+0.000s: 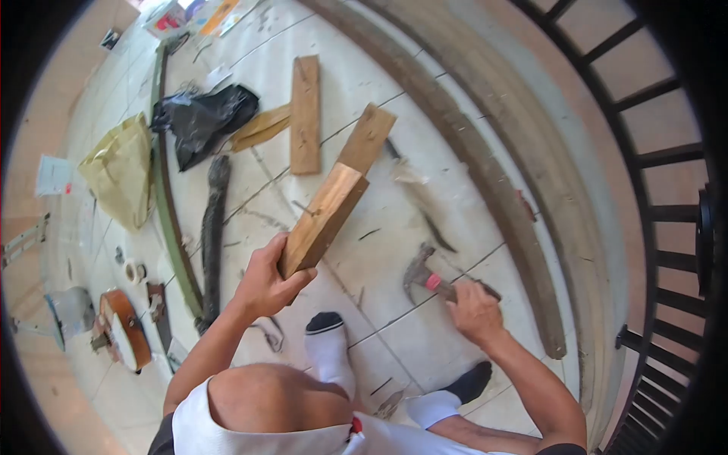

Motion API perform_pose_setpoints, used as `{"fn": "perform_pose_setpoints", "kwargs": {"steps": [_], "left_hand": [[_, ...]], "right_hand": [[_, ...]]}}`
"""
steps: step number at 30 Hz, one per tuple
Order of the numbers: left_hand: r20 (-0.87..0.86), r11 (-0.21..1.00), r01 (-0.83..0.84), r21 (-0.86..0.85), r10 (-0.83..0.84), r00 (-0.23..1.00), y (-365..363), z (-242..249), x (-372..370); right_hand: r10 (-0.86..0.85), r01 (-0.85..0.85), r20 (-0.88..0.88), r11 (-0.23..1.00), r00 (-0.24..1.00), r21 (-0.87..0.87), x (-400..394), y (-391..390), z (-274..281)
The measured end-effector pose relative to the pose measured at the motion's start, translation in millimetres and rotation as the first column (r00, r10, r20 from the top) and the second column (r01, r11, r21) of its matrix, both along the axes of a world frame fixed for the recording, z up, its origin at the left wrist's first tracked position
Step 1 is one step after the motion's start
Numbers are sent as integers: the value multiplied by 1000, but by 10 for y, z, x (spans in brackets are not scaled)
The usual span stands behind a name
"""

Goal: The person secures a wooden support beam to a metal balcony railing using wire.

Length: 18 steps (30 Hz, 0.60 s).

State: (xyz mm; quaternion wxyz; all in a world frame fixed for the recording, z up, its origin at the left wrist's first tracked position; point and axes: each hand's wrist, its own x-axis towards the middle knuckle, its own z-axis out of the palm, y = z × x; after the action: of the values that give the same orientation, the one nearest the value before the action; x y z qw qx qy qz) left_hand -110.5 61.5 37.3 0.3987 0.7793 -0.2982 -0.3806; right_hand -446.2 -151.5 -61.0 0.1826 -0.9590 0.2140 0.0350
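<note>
My left hand (267, 277) is wrapped round the lower end of a thick wooden block (331, 214), which is tilted up and away from me. A nail (305, 207) sticks out of the block's side. Beyond its far end, a flatter wooden piece (369, 136) overlaps it in this view. To the right, my right hand (476, 312) grips a claw hammer (422, 274) by the handle, with red wrapping close to the head. The hammer is low over the tiles, apart from the block.
A short plank (305, 114) with nails lies ahead, beside a black plastic bag (214, 120) and a yellowish bag (121, 171). Long wooden beams (485, 174) run along the right, before a black railing (667, 216). At left are a green strip (167, 205) and a tape roll (134, 271).
</note>
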Motion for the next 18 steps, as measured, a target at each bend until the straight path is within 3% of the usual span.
{"fn": "perform_pose_setpoints", "kwargs": {"steps": [2,4,5,7,11,18], "left_hand": [[31,986,117,122,-122,992,-375,-93,18],[100,981,172,88,-180,979,-714,-255,-27],[211,982,185,35,-188,959,-880,-298,-73],[341,973,230,-10,-213,916,-1166,-335,-113],[478,941,324,98,-330,814,-1717,-388,-75],[566,879,456,142,-450,691,-2226,-551,107]], "right_hand": [[-8,8,49,1000,999,-4,-40,-4,112],[-230,207,46,935,972,289,-57,5,211],[-239,219,45,940,970,263,-14,-26,326],[-463,353,78,763,883,542,150,-107,656],[-551,437,268,813,790,385,375,-314,974],[-593,447,345,792,728,417,659,-768,1189]]}}
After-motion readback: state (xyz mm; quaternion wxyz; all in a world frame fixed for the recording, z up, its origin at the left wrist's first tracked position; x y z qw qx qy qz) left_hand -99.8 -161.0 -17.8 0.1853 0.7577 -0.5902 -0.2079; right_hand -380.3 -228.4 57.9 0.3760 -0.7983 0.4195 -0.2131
